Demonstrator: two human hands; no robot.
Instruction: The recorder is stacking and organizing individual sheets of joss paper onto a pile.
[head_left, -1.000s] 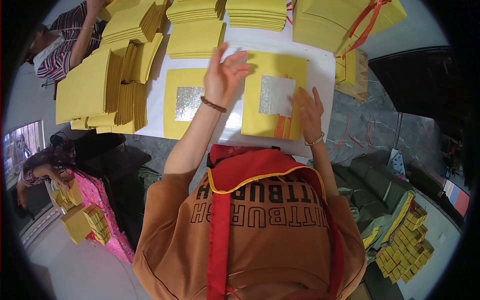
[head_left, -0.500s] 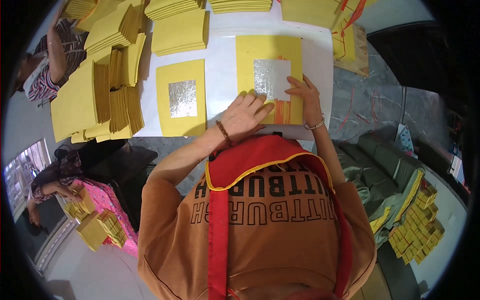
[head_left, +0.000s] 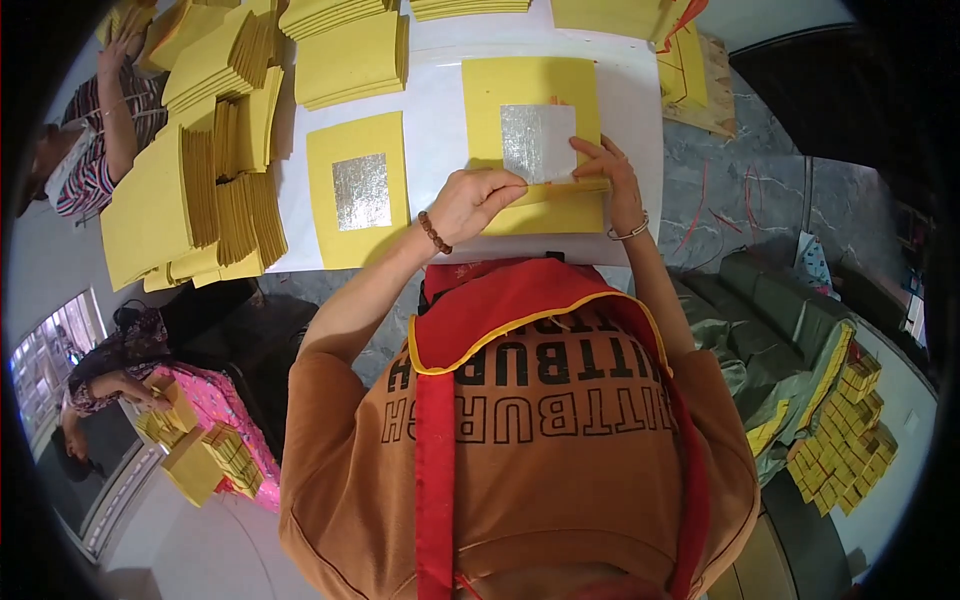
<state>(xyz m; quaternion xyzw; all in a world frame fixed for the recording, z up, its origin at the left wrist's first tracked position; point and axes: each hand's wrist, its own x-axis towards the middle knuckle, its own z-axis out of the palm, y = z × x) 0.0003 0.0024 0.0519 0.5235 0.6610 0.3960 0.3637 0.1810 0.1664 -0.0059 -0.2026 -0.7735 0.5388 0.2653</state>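
In front of me on the white table lies a yellow paper sheet (head_left: 482,120), its near edge folded up into a strip (head_left: 545,212) that covers the lower end of a silver foil square (head_left: 522,135). My left hand (head_left: 480,200) is closed in a pinch on the fold at its left part. At the right edge, my right hand (head_left: 612,180) grips the same sheet, two fingers reaching over it toward the foil; its thumb is hard to make out. Left of them, untouched, rests another yellow sheet (head_left: 325,185) bearing a foil square (head_left: 362,190).
Stacks of folded yellow paper (head_left: 150,205) fill the table's left side, with more stacks (head_left: 345,65) along the back. Red strips (head_left: 680,20) hang at the far right corner. A person in a striped top (head_left: 95,170) works at the left; another (head_left: 110,370) handles yellow bundles lower left.
The sheet's near edge has been folded upward, hiding the orange print below the foil. My left hand has gone from lying on the paper to pinching the fold.
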